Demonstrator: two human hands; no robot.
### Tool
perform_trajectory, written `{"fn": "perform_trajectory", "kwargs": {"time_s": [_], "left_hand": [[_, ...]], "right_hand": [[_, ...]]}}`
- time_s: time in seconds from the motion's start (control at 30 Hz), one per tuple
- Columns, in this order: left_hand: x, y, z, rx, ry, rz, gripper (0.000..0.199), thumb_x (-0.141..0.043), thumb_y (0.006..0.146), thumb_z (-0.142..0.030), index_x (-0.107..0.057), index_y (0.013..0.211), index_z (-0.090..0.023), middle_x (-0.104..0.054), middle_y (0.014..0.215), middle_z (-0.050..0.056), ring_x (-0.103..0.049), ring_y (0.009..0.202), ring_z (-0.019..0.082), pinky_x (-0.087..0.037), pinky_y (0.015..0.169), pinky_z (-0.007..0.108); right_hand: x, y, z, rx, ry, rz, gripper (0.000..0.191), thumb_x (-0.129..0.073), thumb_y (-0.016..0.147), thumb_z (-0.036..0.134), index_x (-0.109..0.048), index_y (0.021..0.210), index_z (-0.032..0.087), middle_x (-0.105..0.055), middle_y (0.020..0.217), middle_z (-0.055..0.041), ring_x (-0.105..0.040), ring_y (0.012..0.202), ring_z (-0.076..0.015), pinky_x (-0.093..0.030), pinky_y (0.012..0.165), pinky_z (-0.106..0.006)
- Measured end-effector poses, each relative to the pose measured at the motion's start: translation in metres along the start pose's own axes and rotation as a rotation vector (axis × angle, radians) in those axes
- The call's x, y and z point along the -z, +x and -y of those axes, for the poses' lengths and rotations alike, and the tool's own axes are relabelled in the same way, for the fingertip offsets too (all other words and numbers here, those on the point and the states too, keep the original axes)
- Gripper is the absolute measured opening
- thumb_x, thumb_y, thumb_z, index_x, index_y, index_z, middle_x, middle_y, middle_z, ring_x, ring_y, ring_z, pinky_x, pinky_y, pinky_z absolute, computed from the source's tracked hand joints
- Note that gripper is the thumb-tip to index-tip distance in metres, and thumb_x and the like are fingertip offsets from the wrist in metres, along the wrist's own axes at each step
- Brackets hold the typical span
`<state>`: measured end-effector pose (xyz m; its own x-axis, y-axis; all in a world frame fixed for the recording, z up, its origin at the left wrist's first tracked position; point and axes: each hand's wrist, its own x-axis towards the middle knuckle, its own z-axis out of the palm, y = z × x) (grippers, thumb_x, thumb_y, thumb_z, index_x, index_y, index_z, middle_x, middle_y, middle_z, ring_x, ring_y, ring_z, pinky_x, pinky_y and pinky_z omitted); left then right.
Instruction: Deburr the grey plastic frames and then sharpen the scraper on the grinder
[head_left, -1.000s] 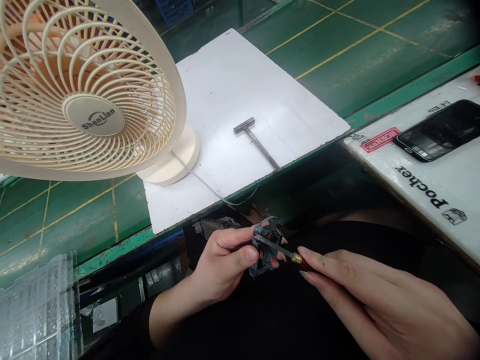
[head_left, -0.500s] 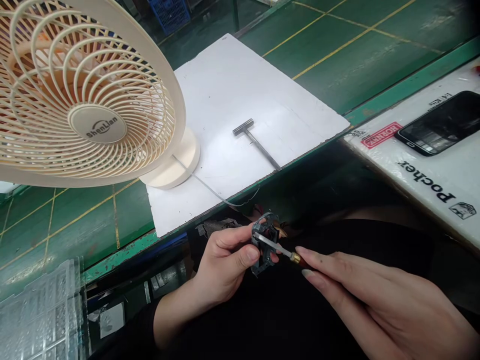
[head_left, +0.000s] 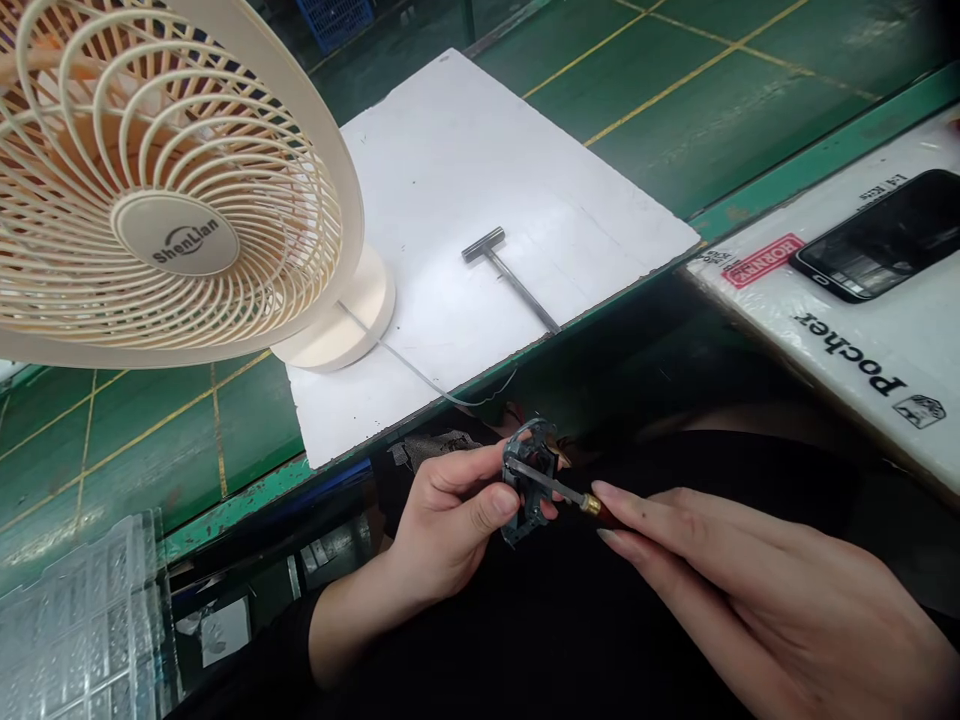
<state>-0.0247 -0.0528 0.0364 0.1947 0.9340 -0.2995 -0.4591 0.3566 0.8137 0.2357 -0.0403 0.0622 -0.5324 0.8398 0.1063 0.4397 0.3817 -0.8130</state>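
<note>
A small dark grey part (head_left: 531, 500) with openings is gripped between the thumb and fingers of my left hand (head_left: 450, 515), above my dark clothing. My right hand (head_left: 742, 580) pinches the dark red handle of a thin metal tool (head_left: 551, 483) with a brass collar. The tool's flat grey blade reaches left across the part, its tip at the part's upper left rim. Whether the tip touches the rim or sits inside an opening cannot be made out.
A cream fan (head_left: 180, 230) stands at the left on a white board (head_left: 420, 200), its cable hanging over the edge. A metal T-shaped tool (head_left: 517, 285) lies there too. Right: a phone (head_left: 877, 240) on a wrapped package (head_left: 900, 330). Lower left: clear plastic trays (head_left: 82, 620).
The blade has turned slightly and looks darker, and my right fingertips have shifted a little on the handle. The whole view has moved slightly. My left hand keeps its hold.
</note>
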Motion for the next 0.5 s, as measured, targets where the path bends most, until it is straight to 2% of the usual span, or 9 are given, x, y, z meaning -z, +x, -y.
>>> {"fn": "perform_trajectory", "kwargs": {"time_s": [0.07, 0.23, 0.37, 0.5], "left_hand": [[-0.001, 0.001, -0.001, 0.008, -0.008, 0.006, 0.034, -0.091, 0.104, -0.043, -0.094, 0.130, -0.022, -0.090, 0.104, 0.011, -0.081, 0.087, 0.020, -0.065, 0.090, 0.033], [-0.003, 0.003, 0.000, -0.012, -0.067, 0.016, 0.035, -0.092, 0.103, -0.039, -0.092, 0.135, -0.024, -0.091, 0.109, 0.010, -0.084, 0.087, 0.017, -0.066, 0.089, 0.028], [-0.005, 0.004, 0.001, -0.008, -0.160, 0.037, 0.037, -0.092, 0.104, -0.037, -0.089, 0.139, -0.026, -0.091, 0.121, 0.010, -0.087, 0.095, 0.019, -0.069, 0.093, 0.031], [-0.006, 0.007, 0.001, -0.010, -0.264, 0.031, 0.041, -0.093, 0.102, -0.043, -0.086, 0.141, -0.030, -0.089, 0.128, 0.010, -0.088, 0.105, 0.023, -0.072, 0.095, 0.036]], "right_hand": [[0.000, 0.001, -0.001, 0.011, -0.016, -0.004, 0.042, -0.063, 0.118, 0.020, -0.067, 0.157, 0.034, -0.089, 0.118, 0.0006, -0.089, 0.096, -0.0172, -0.073, 0.085, -0.022], [0.001, 0.002, -0.003, -0.005, -0.028, -0.010, 0.036, -0.063, 0.119, 0.023, -0.070, 0.153, 0.033, -0.087, 0.108, 0.0007, -0.086, 0.087, -0.0161, -0.071, 0.076, -0.021], [0.003, -0.007, -0.010, -0.029, -0.042, -0.017, 0.038, -0.069, 0.116, 0.026, -0.072, 0.153, 0.035, -0.088, 0.125, -0.0012, -0.088, 0.101, -0.0202, -0.073, 0.084, -0.024], [0.001, -0.019, -0.015, -0.057, -0.066, -0.130, 0.047, -0.075, 0.111, 0.024, -0.073, 0.157, 0.032, -0.086, 0.139, -0.0044, -0.089, 0.112, -0.0267, -0.076, 0.094, -0.032]]}}
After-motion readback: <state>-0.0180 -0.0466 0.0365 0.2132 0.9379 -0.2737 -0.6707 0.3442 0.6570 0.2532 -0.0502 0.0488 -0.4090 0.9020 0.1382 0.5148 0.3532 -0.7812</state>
